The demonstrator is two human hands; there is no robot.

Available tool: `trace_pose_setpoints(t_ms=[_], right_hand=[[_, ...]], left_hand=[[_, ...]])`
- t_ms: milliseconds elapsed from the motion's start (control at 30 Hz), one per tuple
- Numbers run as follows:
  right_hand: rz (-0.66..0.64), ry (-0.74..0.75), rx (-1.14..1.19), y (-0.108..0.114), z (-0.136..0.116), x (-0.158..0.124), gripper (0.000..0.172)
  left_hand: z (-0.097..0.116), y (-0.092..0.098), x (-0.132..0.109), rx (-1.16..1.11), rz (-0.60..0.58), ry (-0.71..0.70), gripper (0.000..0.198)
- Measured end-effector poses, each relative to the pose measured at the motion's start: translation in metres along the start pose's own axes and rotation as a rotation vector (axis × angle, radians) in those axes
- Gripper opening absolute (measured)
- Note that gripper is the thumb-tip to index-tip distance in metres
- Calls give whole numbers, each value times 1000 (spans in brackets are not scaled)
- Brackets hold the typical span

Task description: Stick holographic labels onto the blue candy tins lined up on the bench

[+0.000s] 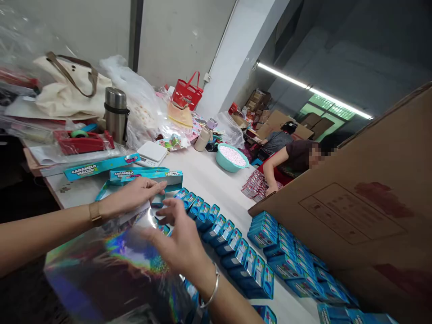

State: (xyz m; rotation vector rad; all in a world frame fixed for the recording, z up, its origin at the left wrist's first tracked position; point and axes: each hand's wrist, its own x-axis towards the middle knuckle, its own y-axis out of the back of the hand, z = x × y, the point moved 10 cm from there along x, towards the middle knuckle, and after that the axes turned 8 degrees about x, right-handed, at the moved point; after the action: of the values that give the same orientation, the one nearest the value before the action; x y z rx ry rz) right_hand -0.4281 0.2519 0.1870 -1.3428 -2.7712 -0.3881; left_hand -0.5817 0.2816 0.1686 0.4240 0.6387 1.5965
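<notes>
A shiny, see-through holographic film sheet or bag [111, 274] spreads in front of me with rainbow glints. At its upper edge my left hand [135, 195] has its fingers closed together on the film. My right hand [182, 245] hovers over or touches the film's right side, slightly blurred, thumb and fingers apart. Just beyond both hands run rows of small blue boxes [238, 245], partly hidden by my right hand and the film. Blue display cartons [96, 167] lettered "CARAMELO MACIZO" lie behind my left hand.
A large cardboard box [357, 211] rises at right, with stacked blue boxes [286, 258] beside it. Farther back are a turquoise basin [221, 159] of small pale pieces, a steel thermos [115, 114], a white scale [151, 153] and a red tape dispenser [83, 143]. Two people sit beyond.
</notes>
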Motion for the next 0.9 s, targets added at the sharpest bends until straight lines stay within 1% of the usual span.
trace_pose_setpoints(t_ms=[33,100,133,200,233,300,433,567,667,767,833,900], right_hand=[[-9,6,-76,-7,-5,-9,47],[34,32,-177,-8,-10,-21,34],[70,49,-193,-4,-11,-24,28],[117,87,-203,5,-11,-30,23],[128,115,-226,8,-11,-33,23],[142,178,-355,12,-14,-40,26],[198,291,-708,9,-21,-57,35],[286,434,-864,5,-28,-71,36],[300,457,-826,6,-27,-72,30],[306,434,-653,13,-29,-69,19],[307,414,-529,19,-36,-67,18],[293,350,-384,29,-43,-62,17]], left_hand=[[4,0,-8,-21,-19,24,76],[15,-3,-23,-43,-64,36,73],[22,-5,-29,-51,-98,8,68],[36,-10,-40,-66,-162,-86,57],[41,-13,-44,-71,-190,-128,53],[43,-21,-49,-77,-223,-163,52],[35,-36,-49,-108,-206,-138,47],[35,-40,-47,-170,-132,-134,39],[37,-41,-46,-170,-122,-116,40],[41,-45,-45,-133,-128,-119,38],[40,-49,-41,-79,-134,-127,36],[36,-52,-33,-16,-122,-144,34]])
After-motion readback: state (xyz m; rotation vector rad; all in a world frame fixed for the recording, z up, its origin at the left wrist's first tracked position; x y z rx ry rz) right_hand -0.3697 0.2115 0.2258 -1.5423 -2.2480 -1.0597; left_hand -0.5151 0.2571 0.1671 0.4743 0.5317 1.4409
